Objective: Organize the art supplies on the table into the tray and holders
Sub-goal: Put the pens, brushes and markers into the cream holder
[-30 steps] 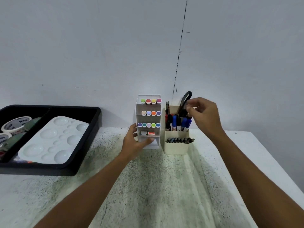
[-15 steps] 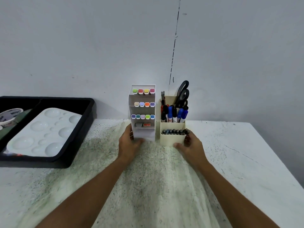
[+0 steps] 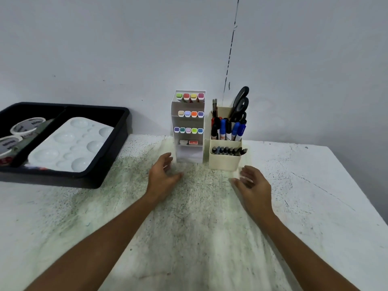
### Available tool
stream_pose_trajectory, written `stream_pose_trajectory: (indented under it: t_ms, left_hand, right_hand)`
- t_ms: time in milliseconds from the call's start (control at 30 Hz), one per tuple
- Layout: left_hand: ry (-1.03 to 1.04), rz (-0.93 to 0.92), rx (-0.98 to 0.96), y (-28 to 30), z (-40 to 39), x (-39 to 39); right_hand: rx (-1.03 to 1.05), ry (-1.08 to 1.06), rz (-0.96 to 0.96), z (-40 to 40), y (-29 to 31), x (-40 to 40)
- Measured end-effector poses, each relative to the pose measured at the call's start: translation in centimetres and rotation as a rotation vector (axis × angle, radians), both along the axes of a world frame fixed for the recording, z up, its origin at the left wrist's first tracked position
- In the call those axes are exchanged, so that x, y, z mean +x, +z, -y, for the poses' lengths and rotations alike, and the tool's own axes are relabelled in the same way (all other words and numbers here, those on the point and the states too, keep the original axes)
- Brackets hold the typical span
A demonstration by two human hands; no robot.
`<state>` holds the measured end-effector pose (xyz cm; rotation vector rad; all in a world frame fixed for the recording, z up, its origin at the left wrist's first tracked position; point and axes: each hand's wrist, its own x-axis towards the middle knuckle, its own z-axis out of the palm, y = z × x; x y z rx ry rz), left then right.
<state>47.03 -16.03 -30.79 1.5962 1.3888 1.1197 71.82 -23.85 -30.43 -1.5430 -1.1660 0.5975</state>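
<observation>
Both hands hover over the tabletop, holding nothing. Left hand [image 3: 162, 175]: fingers loosely spread and slightly curled, tips near the base of the rack [image 3: 188, 127], not touching. Right hand [image 3: 253, 182]: fingers relaxed and a bit blurred, just in front of the cup [image 3: 224, 158], apart from it.

Rack is white and upright at the tabletop's back edge, against the wall [image 3: 105, 49]. It has three rows of markers [image 3: 190, 114], coloured caps facing out, and below them a shelf with a small white item and a small red one, too small to identify.

Cup is cream, touching or just beside the rack's right side; I cannot tell which. Its tall rear section holds scissors [image 3: 240, 106] with black handles up, pens [image 3: 228, 129] with blue, black and red caps, and two thin dark sticks. Its low front section holds a row of dark-tipped pens.

Black tray [image 3: 117, 143] sits near the back left corner, well apart from the rack. Right compartment holds a white palette [image 3: 69, 143], tilted against the tray wall. Left compartment holds tape rolls [image 3: 27, 125], partly cut off by the frame.
</observation>
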Motion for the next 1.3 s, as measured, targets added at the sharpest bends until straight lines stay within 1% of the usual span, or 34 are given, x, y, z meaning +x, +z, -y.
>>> stream_pose_trajectory:
  t_ms: [67,133,233,333,400,533,667,733,833,933,1000,1067,1133,1200,1300]
  left_hand:
    - [-0.017,-0.030,0.008,-0.3,1.5,-1.4]
    - [-0.060,-0.096,0.042,-0.1,2.8,-2.7]
    - [-0.126,-0.253,0.177,1.2,4.0,-4.8]
    - [-0.200,-0.401,0.341,3.7,4.4,-7.1]
    - [-0.257,-0.509,0.444,5.5,4.3,-9.1]
    - [-0.386,-0.658,0.506,9.0,3.8,-14.8]
    - [-0.390,-0.662,0.545,11.2,3.1,-23.4]
    - [-0.342,-0.663,0.533,11.5,2.5,-28.5]
    - [-0.247,-0.652,0.457,10.8,0.9,-36.0]
    - [-0.102,-0.626,0.394,9.9,-1.1,-42.6]
    - [0.011,-0.661,0.393,9.2,-2.5,-46.0]
    - [0.122,-0.765,0.376,8.7,-3.8,-48.6]
    - [0.209,-0.867,0.254,8.3,-4.7,-50.1]
    - [0.245,-0.869,0.123,7.9,-5.0,-50.9]
    - [0.224,-0.862,0.059,7.7,-5.5,-51.6]
  right_hand:
    - [0.038,0.024,0.027,1.3,-0.2,-0.7]
    - [0.103,0.115,0.089,2.0,-0.2,-1.9]
    - [0.134,0.309,0.219,1.8,0.4,-5.0]
    - [0.176,0.437,0.376,0.4,1.6,-9.1]
    - [0.212,0.512,0.447,-0.6,2.8,-12.2]
    - [0.238,0.575,0.483,-2.7,5.6,-18.2]
    - [0.200,0.576,0.587,-4.4,7.8,-24.8]
    - [0.151,0.559,0.616,-5.0,8.5,-28.2]
    - [0.118,0.503,0.645,-5.5,8.7,-32.9]
    - [0.040,0.403,0.693,-6.1,8.3,-36.9]
    - [-0.011,0.319,0.751,-6.5,7.9,-38.7]
    - [-0.051,0.240,0.784,-6.8,7.6,-39.8]
    - [-0.100,0.185,0.874,-7.0,7.3,-40.2]
    - [-0.173,0.149,0.951,-7.1,7.2,-40.3]
    - [-0.272,0.121,0.930,-6.9,7.5,-40.2]
